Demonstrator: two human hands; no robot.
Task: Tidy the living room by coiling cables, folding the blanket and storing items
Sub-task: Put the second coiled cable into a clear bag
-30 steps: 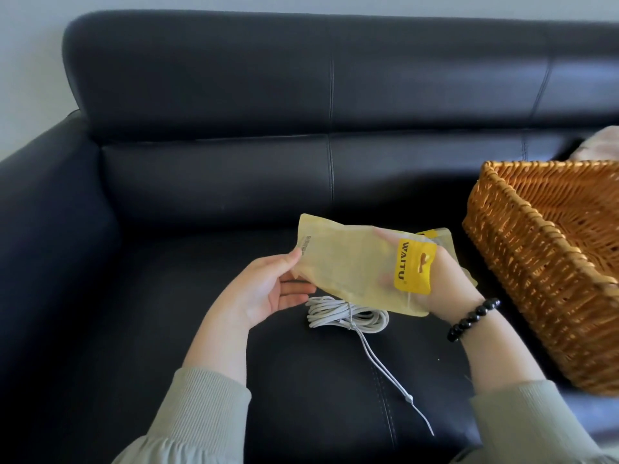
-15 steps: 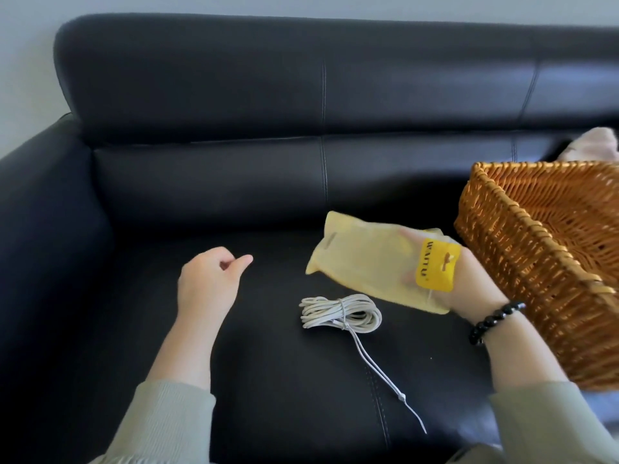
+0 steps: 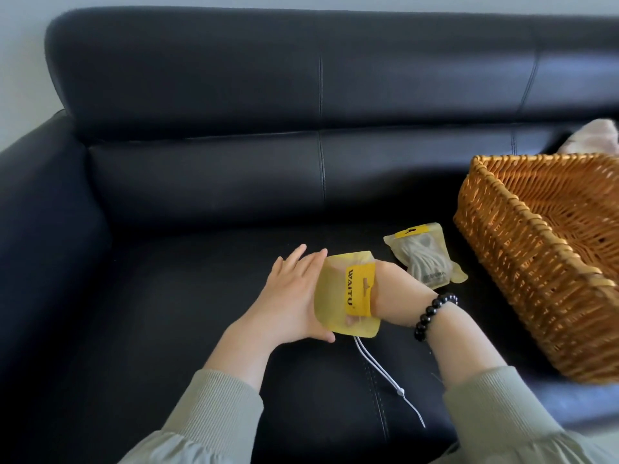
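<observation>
A translucent yellow pouch (image 3: 335, 296) with a yellow WAITU label covers my right hand (image 3: 395, 296), which is pushed inside it up to the wrist. Its fingers show only faintly through the plastic. My left hand (image 3: 294, 296) lies against the pouch's left side with straight fingers, thumb below the lower edge. The white cable (image 3: 378, 373) trails out from under the pouch toward me across the black sofa seat (image 3: 201, 313); its coil is hidden. A second yellow pouch (image 3: 425, 259) holding a coiled white cable lies on the seat behind my right wrist.
A woven wicker basket (image 3: 522, 269) stands tilted on the sofa at the right. A pale pink blanket (image 3: 593, 139) peeks out behind it. The sofa's armrest (image 3: 43, 229) rises on the left and the backrest (image 3: 301, 95) runs across the rear.
My right hand, wearing the pouch, came down and left over the cable coil, which is now hidden. My left hand moved right to touch the pouch. The second pouch is now uncovered.
</observation>
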